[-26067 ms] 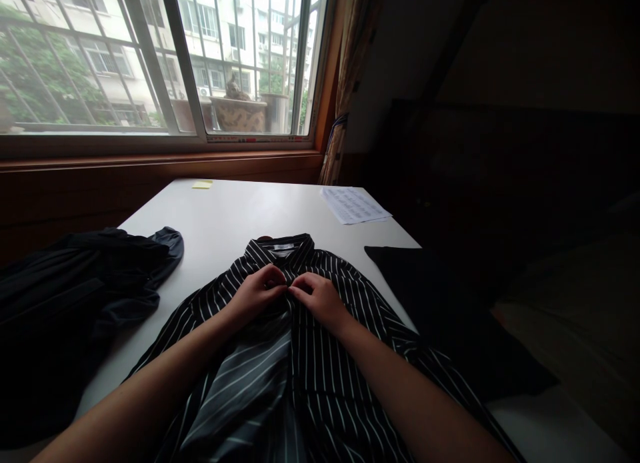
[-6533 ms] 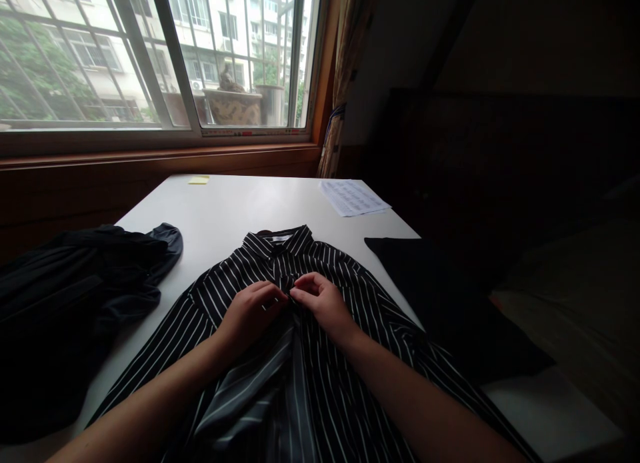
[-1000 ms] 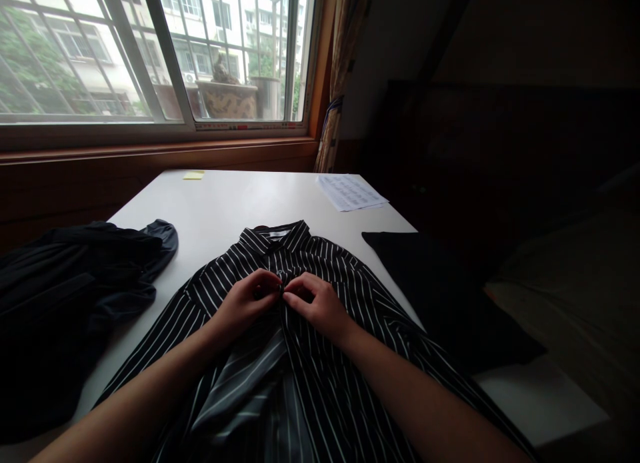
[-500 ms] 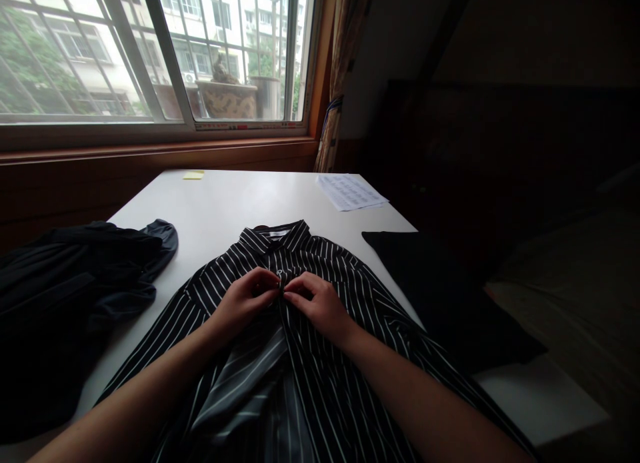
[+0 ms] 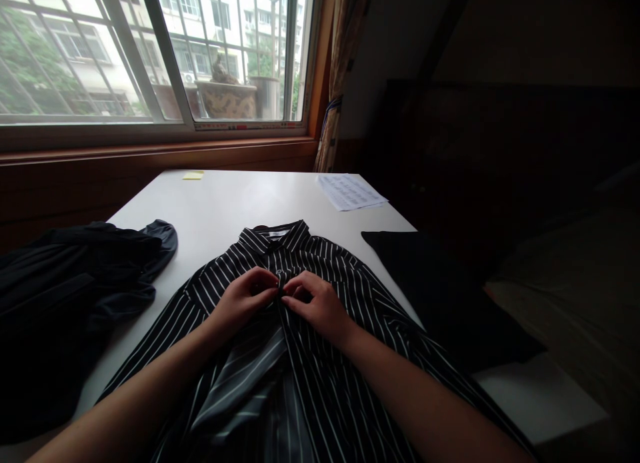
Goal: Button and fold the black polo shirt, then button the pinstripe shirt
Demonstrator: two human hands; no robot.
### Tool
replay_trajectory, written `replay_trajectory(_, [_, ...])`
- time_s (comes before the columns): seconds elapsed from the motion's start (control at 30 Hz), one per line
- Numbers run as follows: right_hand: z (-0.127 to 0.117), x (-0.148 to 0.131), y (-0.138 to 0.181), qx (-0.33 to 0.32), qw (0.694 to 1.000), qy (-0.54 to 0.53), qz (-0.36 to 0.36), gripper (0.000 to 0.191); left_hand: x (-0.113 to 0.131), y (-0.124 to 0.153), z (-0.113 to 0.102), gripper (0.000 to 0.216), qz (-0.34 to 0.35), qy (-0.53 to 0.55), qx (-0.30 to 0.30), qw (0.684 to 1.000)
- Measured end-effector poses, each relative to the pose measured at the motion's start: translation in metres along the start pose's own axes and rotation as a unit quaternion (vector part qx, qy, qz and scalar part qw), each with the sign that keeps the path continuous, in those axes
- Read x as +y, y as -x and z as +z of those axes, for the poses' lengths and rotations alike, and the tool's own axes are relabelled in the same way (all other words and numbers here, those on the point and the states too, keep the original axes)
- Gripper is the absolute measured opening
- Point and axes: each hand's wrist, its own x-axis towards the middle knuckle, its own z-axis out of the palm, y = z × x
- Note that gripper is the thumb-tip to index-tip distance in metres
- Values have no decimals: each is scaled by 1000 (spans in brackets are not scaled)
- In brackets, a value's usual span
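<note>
A black shirt with white stripes [image 5: 320,383] lies front up on the white table [image 5: 235,203], collar towards the window. My left hand [image 5: 245,300] and my right hand [image 5: 317,304] meet at the shirt's front placket, a little below the collar. Both hands are closed in a pinch on the edges of the placket, fingertips almost touching. Below my hands the front hangs open and the paler inside of the cloth shows.
A dark heap of clothes [image 5: 65,296] lies at the table's left. A flat black cloth [image 5: 440,296] covers the right edge. A printed sheet [image 5: 350,191] and a yellow sticky note [image 5: 193,175] lie at the far side, under the window. Dark furniture stands to the right.
Over the last second my fingertips have shifted only slightly at the placket. Compared with 26 seconds ago my hands work a little lower, and the collar is closed.
</note>
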Motion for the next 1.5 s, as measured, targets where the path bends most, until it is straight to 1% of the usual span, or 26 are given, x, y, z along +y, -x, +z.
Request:
replay_trajectory(0.17, [1, 2, 1, 0, 1000, 2, -2, 13, -1, -1, 0, 23, -4, 5, -5, 1000])
replay_trajectory(0.4, [1, 1, 0, 5, 1000, 23, -2, 10, 1, 0, 1, 22, 0, -9, -5, 1000])
replay_trajectory(0.8, [0, 0, 0, 3, 1000, 30, -6, 7, 6, 2, 2, 17, 22, -86, -8, 996])
replay_trajectory(0.97, [0, 0, 0, 3, 1000, 30, -3, 7, 9, 3, 0, 14, 28, -114, -26, 993])
replay_trajectory(1.1, [0, 0, 0, 5, 1000, 24, -2, 8, 10, 2, 1, 15, 35, -127, -28, 991])
replay_trajectory(1.37, [-1, 0, -1, 22, 1000, 7, 5, 4, 7, 2, -1, 17, 48, -138, -36, 989])
replay_trajectory(1.5, [0, 2, -1, 34, 999, 0, 12, 5, 6, 2, -1, 17, 51, -139, -39, 988])
